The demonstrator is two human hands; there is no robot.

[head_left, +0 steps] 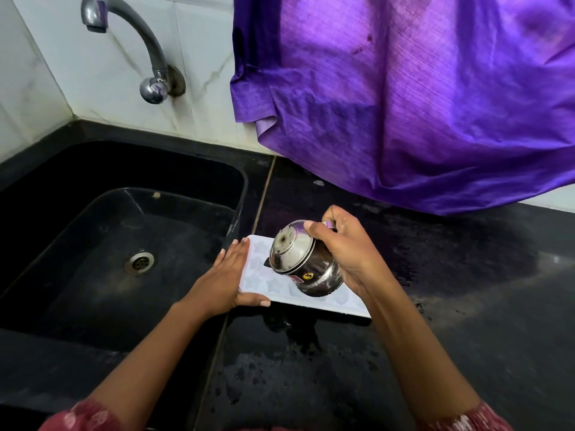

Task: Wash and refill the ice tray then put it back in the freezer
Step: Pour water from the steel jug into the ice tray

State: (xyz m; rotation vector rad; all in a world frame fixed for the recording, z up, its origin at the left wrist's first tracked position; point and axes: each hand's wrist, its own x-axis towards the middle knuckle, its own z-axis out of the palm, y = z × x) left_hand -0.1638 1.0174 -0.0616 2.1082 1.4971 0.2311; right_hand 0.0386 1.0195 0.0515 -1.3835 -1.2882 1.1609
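Purple cloth (pixel 404 104): hangs over the rear of the surface.
Sink (pixel 186 169): black, tap (pixel 133 35) above.
Surface (pixel 466 306): black stone, wet in patches.
Ice tray (pixel 342 303): white, lies flat on the surface just beside the sink. Likely light, thin plastic that flexes and is slippery when wet; once filled, best carried level by both short ends.
Steel pot (pixel 298 259): tipped mouth-down over the tray.
Right grip (pixel 345 250): curled round the pot's handle.
Left grip (pixel 224 281): fingers straight, steadying the tray's left end.
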